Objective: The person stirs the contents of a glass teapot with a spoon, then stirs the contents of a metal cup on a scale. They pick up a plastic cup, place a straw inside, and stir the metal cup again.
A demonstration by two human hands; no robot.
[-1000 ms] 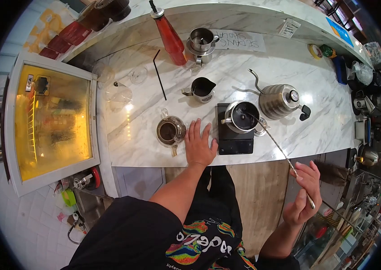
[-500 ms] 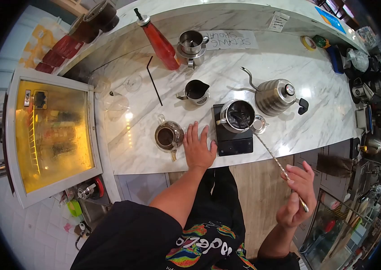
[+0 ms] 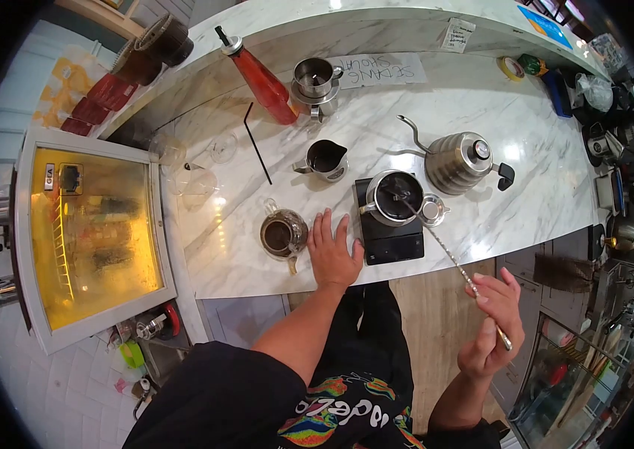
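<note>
In the head view my right hand (image 3: 490, 322) pinches the upper part of a long twisted bar spoon (image 3: 448, 254). The spoon slants down to the left, its far end inside a steel cup of dark liquid (image 3: 397, 196). That cup stands on a black scale (image 3: 391, 241), with a small steel round piece (image 3: 434, 210) at its right side. My left hand (image 3: 334, 253) lies flat on the counter with fingers stretched, between the scale and a glass teapot (image 3: 284, 235) with dark contents. It holds nothing.
A gooseneck kettle (image 3: 459, 163) stands right of the cup. Behind are a steel pitcher (image 3: 326, 159), a black straw (image 3: 257, 142), a red bottle (image 3: 263, 82) and a metal drip filter (image 3: 315, 81). Glass vessels (image 3: 195, 181) stand near the lit fridge (image 3: 100, 239) at left.
The spoon's end has shifted inside the cup, and the dark liquid's surface looks different. My left hand stays flat on the counter. The whole view has shifted slightly.
</note>
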